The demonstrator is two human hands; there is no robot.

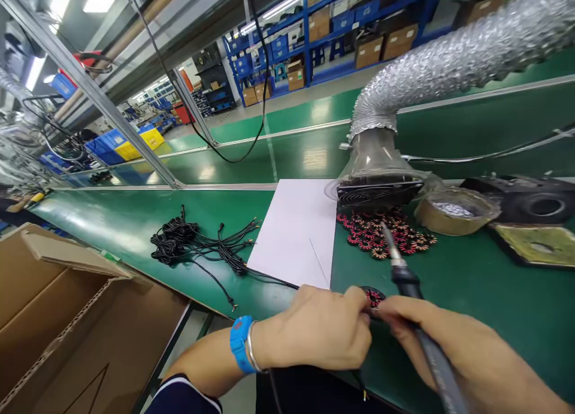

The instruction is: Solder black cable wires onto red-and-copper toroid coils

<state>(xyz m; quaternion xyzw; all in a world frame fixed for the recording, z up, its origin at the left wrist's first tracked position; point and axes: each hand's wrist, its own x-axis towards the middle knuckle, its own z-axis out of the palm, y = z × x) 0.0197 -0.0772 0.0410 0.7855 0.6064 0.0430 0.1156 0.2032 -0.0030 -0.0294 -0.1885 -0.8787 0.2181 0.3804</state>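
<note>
The left hand's fingers (354,300) are closed on a small round black-and-red coil (372,297), pinching it at its edge just above the desk (467,303). The right hand's fingers (395,311) are curled around the dark grip of a soldering iron (406,284), and they come up against the coil from the other side. The iron's metal tip (387,241) points away from the coil, out over the desk, and stops just short of a heap of similar coils (381,234). That gap looks like the main hazard: a small slip of the right hand could bring the hot tip onto the heap or scorch the nearby fingers. With so little of the coil held, a loose pinch could also let it drop. Behind the heap sits a fume extractor (377,192) with a foil duct (449,60), its mouth low over the desk. A sheet of white paper (291,234) lies to the left, and beyond it is a tangled bundle of black cables (175,240). One lead (274,281) trails from the bundle toward the left hand, where a sleeve or wrist catching it could tug the bundle out of place. An open cardboard box (67,318) stands below the desk's near edge.
</note>
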